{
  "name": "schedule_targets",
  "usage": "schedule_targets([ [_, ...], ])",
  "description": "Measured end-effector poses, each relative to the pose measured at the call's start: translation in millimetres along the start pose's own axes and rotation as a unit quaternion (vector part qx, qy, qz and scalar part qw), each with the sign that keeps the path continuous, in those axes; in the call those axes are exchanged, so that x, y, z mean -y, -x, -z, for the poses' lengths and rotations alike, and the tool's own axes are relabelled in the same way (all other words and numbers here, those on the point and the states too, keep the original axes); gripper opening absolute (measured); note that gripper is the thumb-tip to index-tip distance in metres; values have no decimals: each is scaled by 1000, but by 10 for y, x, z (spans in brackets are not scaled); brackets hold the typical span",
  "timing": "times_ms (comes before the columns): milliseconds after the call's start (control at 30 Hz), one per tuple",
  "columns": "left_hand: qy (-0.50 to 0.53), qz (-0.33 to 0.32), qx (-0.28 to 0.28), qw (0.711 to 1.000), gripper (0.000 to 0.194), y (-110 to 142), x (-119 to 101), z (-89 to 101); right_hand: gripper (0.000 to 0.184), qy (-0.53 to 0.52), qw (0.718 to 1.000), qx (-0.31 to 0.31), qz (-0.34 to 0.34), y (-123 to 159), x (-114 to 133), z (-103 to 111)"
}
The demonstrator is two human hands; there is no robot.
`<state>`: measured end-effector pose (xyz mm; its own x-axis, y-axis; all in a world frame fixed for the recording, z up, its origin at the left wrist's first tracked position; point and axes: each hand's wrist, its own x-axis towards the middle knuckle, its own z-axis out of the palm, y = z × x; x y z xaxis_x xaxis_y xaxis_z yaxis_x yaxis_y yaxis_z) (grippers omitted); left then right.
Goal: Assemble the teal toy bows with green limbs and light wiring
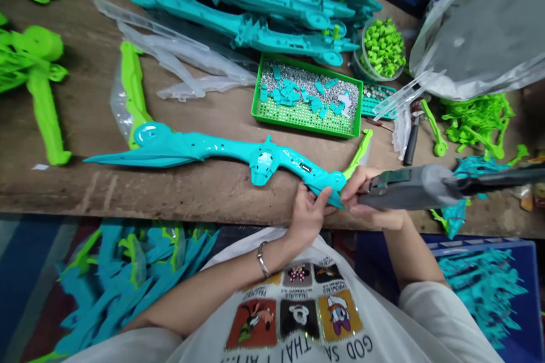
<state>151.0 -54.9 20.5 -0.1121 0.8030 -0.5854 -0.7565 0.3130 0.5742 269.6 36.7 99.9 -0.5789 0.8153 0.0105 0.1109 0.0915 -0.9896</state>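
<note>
A turquoise toy bow (230,150) with lime green limb ends lies lengthwise along the near part of the table. My left hand (309,207) is closed on its right part, fingers under the lower edge and thumb near the tip. In my right hand (361,190) is a grey electric screwdriver (409,187), held level with its cord running off to the right. The tool's front end is at the bow's right end, covered by my fingers. Whether its bit touches a screw cannot be seen.
Behind the bow stands a green basket (306,130) of screws and small turquoise pieces. A tub (383,48) holds green parts. Turquoise bow halves (238,28) are stacked at the back. Hand tools (411,142) lie right. A blue crate (528,272) stands below the table edge.
</note>
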Motion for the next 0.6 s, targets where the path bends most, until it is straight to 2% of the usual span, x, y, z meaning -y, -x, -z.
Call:
schedule_targets([
  [33,-1,4,3,1000,56,5,0,4,27,-29,999,27,19,-99,38,35],
  [67,-4,9,3,1000,55,10,-3,7,29,-58,997,26,52,-219,64,67],
  [100,-11,13,1,1000,56,15,-9,12,30,-79,992,-15,95,-358,74,96],
  [167,-32,18,-7,999,55,21,-21,27,26,-86,967,-161,176,-663,34,139],
  [200,-44,19,-9,999,55,23,-25,38,24,-75,955,-218,189,-812,-15,155],
  [267,-58,23,0,998,53,22,-27,63,24,-35,941,-285,177,-1065,-152,177],
  [400,-56,25,25,998,50,21,-25,89,36,9,942,-306,139,-1324,-437,178],
  [600,-62,30,23,997,51,35,-57,66,32,-62,941,-297,147,-1390,-581,117],
])
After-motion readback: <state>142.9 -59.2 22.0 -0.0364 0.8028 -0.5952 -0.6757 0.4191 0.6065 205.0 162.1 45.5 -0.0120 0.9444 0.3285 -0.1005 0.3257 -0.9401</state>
